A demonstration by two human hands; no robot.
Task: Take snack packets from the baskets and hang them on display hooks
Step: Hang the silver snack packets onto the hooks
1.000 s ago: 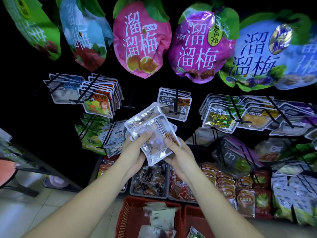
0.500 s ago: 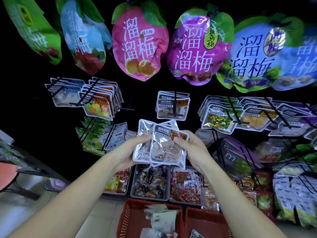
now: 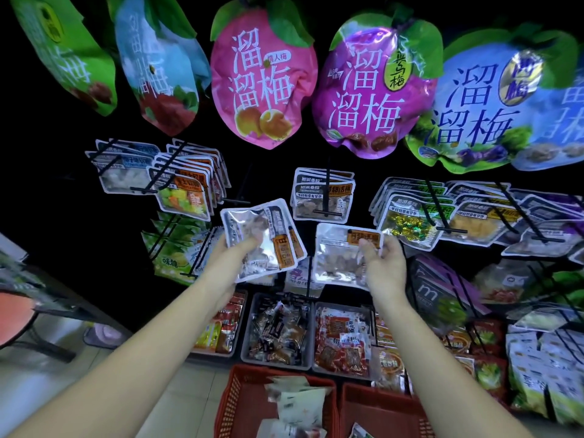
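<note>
Pinching a single silver plum packet [image 3: 335,258] by its orange-labelled top edge, the right hand [image 3: 387,267] holds it just below the middle display hook [image 3: 327,188], a little right of the hook's tip; I see it is not yet threaded on. The left hand [image 3: 231,254] grasps a tilted stack of the same packets [image 3: 268,229], thumb across the front, below and left of that hook. A few matching packets [image 3: 322,201] hang on the hook itself. Well below it I make out grey trays [image 3: 246,337] of wrapped snacks, and lower still two red baskets [image 3: 235,403] with loose packets inside. Above the hook hang big fruit-shaped plum bags [image 3: 262,87].
</note>
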